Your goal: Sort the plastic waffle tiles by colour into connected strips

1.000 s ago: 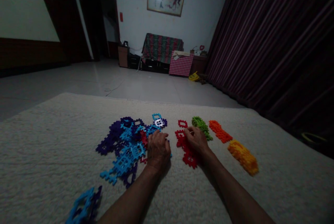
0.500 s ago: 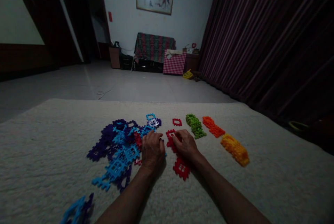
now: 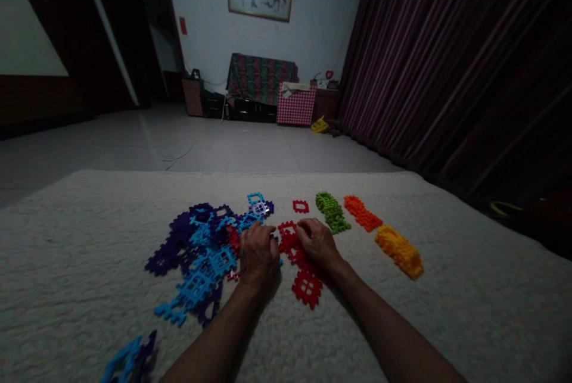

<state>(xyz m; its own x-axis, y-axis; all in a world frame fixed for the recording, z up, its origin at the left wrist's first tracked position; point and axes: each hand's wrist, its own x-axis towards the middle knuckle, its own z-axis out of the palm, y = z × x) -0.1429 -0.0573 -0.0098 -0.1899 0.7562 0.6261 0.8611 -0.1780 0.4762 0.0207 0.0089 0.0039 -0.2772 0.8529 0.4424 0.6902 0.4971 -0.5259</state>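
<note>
On a pale shaggy rug (image 3: 402,323) lies a heap of purple and light-blue interlocking plastic tiles (image 3: 201,249). My left hand (image 3: 258,255) rests palm down at the heap's right edge, fingers curled on the tiles there. My right hand (image 3: 316,241) lies with fingers bent over a row of red tiles (image 3: 300,267) between the two hands. A single red tile (image 3: 301,206) sits just beyond. What each hand grips under its fingers is hidden.
Right of the red tiles lie a green stack (image 3: 332,212), an orange stack (image 3: 363,213) and a yellow-orange stack (image 3: 399,250). More blue and purple tiles (image 3: 129,358) lie at the lower left. Beyond the rug: bare floor, a covered cabinet (image 3: 261,78), dark curtains (image 3: 469,73) on the right.
My right hand has slid left along the red tiles toward my left hand. The view has shifted slightly right.
</note>
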